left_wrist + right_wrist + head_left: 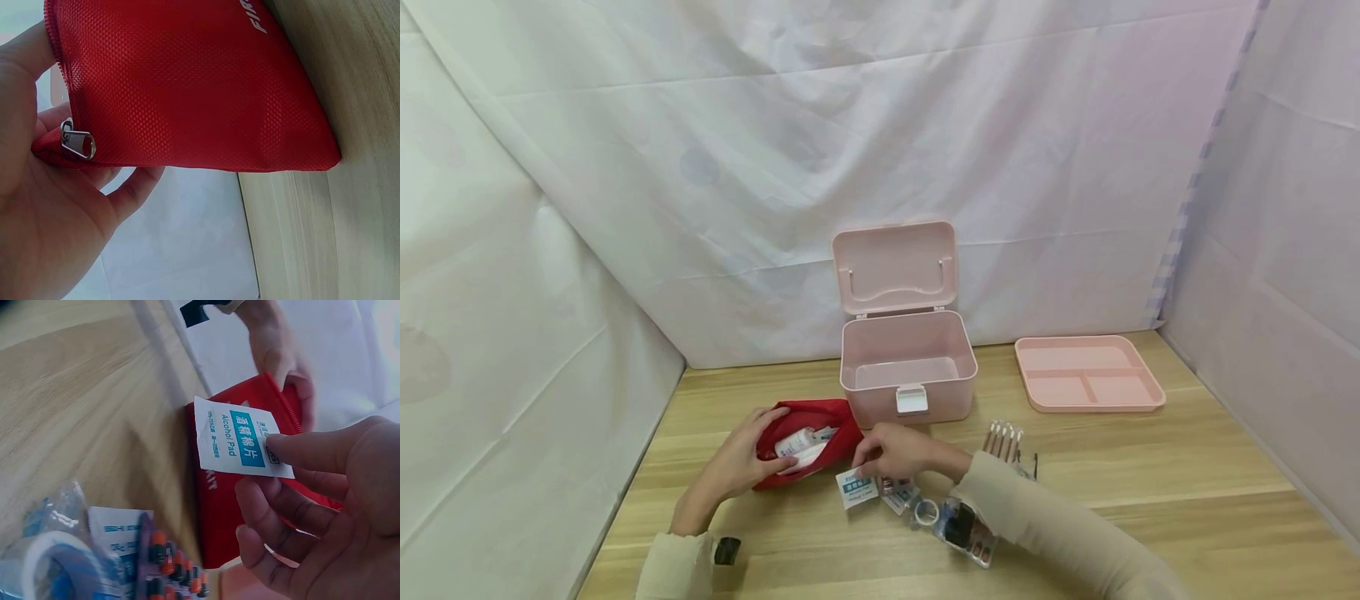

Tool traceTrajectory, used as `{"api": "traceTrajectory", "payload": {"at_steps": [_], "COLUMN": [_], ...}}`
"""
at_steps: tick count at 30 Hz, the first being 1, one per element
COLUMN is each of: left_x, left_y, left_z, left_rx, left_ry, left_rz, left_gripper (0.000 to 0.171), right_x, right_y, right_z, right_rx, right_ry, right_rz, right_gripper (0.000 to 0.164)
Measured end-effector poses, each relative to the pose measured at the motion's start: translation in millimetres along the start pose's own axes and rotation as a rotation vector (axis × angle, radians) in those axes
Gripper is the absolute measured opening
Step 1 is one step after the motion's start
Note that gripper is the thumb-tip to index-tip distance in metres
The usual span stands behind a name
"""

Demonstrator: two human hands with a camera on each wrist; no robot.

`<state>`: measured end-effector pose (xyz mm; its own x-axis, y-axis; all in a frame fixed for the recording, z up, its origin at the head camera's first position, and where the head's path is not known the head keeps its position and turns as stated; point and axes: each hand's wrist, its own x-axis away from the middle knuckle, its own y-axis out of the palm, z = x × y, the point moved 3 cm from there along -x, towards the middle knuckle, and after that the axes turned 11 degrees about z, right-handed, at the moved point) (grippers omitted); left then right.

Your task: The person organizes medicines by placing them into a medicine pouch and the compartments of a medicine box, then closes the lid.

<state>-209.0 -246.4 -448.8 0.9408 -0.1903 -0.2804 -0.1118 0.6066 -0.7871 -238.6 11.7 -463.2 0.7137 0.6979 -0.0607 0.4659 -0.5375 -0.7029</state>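
Note:
A red zippered first-aid pouch (844,435) lies on the table with its mouth spread wide. My left hand (736,457) grips the pouch's rim at the zipper end; in the left wrist view the zipper pull (79,142) hangs beside the palm. Inside sit a white bottle (793,444) and other white items, partly hidden by the pouch's wall. Between thumb and fingertips, my right hand (897,448) pinches a square alcohol pad packet (239,439), just right of the pouch and above the table. Its printed side shows in the right wrist view.
Right of the pouch lie another packet (898,498), a capsule blister pack (164,559), a tape roll (927,512) and cotton swabs (1004,438), partly covered by the right arm. Behind stand a lidded pink box (880,406), lid raised, and a divided pink tray (1093,408).

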Motion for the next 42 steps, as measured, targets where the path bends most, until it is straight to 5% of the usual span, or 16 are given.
{"api": "traceTrajectory", "payload": {"at_steps": [23, 42], "left_x": [-1.8, -1.8], "left_y": [1.2, 1.7], "left_z": [-0.7, -2.5], "left_rx": [0.01, -0.003], "left_ry": [-0.045, -0.038], "left_rz": [-0.025, -0.028], "left_gripper": [0.079, 0.079], "right_x": [5.8, -4.2], "right_y": [-35.2, -56.6], "right_z": [-26.5, -52.3], "right_rx": [-0.099, -0.071], "right_ry": [-0.035, -0.123], "right_rz": [0.067, 0.188], "right_gripper": [0.013, 0.008]}}
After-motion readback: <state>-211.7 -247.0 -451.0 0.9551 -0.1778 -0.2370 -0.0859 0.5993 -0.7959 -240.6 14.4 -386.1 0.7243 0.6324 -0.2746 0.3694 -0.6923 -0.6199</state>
